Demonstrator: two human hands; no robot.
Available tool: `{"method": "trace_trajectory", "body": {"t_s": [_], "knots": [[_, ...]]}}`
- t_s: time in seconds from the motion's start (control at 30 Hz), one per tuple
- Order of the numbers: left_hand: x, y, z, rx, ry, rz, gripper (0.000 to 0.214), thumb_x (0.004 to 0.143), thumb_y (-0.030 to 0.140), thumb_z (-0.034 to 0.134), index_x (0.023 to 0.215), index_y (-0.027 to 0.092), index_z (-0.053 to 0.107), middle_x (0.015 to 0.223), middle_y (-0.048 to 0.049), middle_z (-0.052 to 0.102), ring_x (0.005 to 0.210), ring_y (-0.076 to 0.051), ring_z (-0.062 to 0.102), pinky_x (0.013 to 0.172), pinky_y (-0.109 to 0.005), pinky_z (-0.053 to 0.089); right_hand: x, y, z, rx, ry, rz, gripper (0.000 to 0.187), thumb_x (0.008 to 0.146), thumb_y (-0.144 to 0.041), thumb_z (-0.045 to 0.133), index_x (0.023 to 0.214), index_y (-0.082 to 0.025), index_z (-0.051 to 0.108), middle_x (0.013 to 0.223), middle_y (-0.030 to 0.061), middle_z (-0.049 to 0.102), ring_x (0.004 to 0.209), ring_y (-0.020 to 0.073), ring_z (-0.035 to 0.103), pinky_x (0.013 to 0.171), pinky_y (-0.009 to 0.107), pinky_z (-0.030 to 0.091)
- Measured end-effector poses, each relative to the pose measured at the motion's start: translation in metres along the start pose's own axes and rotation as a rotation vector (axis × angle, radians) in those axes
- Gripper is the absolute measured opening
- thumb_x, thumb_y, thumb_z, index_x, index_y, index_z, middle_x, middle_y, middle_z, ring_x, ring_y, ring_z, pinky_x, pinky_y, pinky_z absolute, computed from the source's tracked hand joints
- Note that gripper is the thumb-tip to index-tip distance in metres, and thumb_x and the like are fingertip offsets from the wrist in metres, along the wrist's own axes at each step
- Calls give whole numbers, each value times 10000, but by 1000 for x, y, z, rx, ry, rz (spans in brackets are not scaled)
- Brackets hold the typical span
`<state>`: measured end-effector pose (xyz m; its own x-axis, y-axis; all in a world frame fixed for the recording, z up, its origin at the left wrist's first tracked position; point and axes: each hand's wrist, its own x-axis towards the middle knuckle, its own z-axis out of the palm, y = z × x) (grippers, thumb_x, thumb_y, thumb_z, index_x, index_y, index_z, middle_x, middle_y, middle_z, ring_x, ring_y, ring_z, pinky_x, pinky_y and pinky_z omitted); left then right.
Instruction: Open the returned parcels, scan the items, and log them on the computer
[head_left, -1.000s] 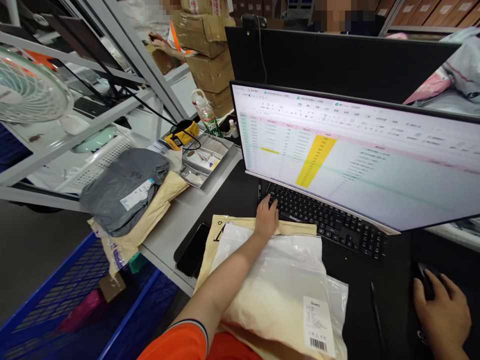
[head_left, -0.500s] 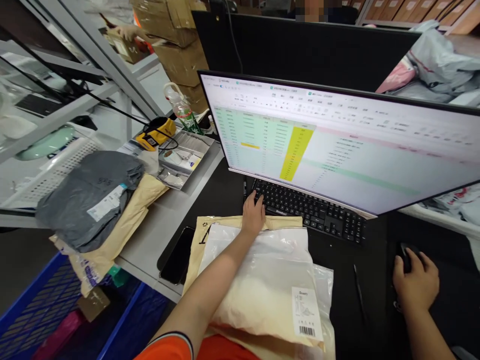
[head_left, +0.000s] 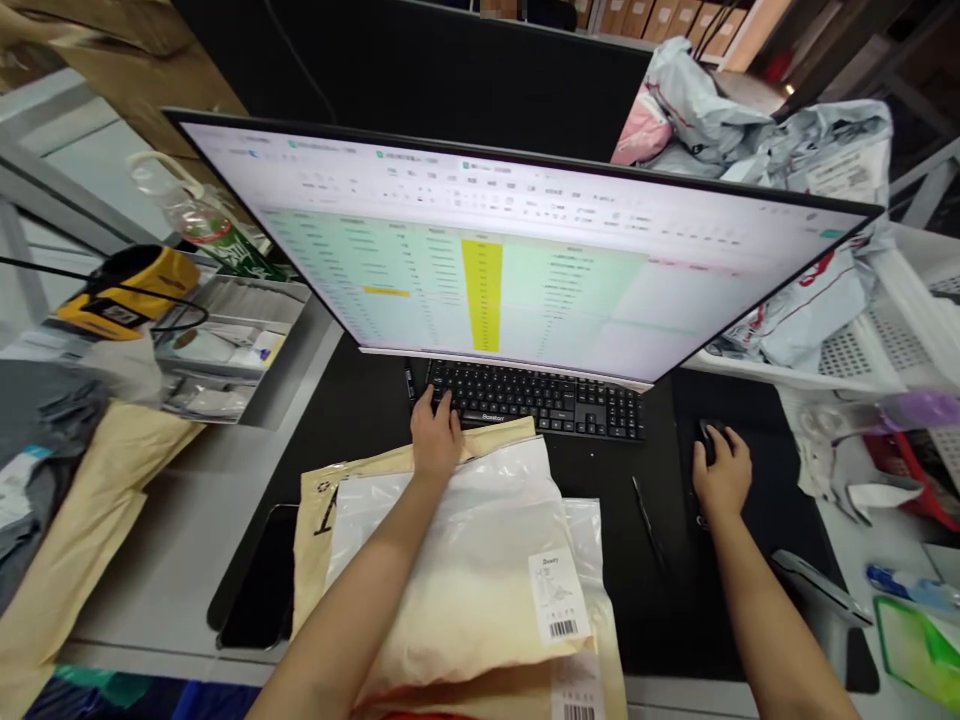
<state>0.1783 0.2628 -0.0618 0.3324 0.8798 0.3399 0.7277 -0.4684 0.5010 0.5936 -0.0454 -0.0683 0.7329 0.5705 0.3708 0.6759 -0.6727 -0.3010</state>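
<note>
The right hand (head_left: 721,475) can pass left over the black desk mat (head_left: 675,620) toward the keyboard (head_left: 532,400), but a pen (head_left: 646,518) lies between them. The monitor (head_left: 487,240) blocks the far side, and a white plastic mailer (head_left: 450,580) covers the near left.

Mouse (head_left: 708,441) mostly hidden under right hand (head_left: 723,475).

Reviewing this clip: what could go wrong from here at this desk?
The white plastic-bagged parcel lies on a kraft mailer and seems to run past the desk's front edge, so it might slide off if the left forearm shifts. The mailer's top edge meets the keyboard under the left hand, so it may press keys by accident. The black phone lies close beside the mailer and could get knocked.
</note>
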Motion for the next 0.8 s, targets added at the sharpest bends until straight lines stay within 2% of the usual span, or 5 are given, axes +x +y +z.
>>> {"method": "trace_trajectory", "body": {"t_s": [0.2,0.4,0.8], "knots": [[0,1,0,-29,-7,-22,419,987,255,439,1346,124,610,1489,-235,459,1410,-362,427,1162,-588,370,0,0,0,2,4,37,503,944,-427,483,1331,-149,645,1451,192,496,1312,331,476,1115,538,394],[0,1,0,-14,-11,-19,421,995,263,427,1337,105,615,1479,-242,457,1406,-361,428,1169,-577,363,0,3,2,-25,8,35,513,948,-440,478,1339,-153,643,1454,181,503,1305,320,488,1107,508,405],[-1,-1,-1,-54,-8,-33,419,988,268,438,1346,137,613,1483,-214,463,1414,-350,420,1172,-578,367,0,6,4,-21,-3,21,507,951,-429,473,1355,-162,622,1452,187,485,1307,331,472,1106,541,395]]}}
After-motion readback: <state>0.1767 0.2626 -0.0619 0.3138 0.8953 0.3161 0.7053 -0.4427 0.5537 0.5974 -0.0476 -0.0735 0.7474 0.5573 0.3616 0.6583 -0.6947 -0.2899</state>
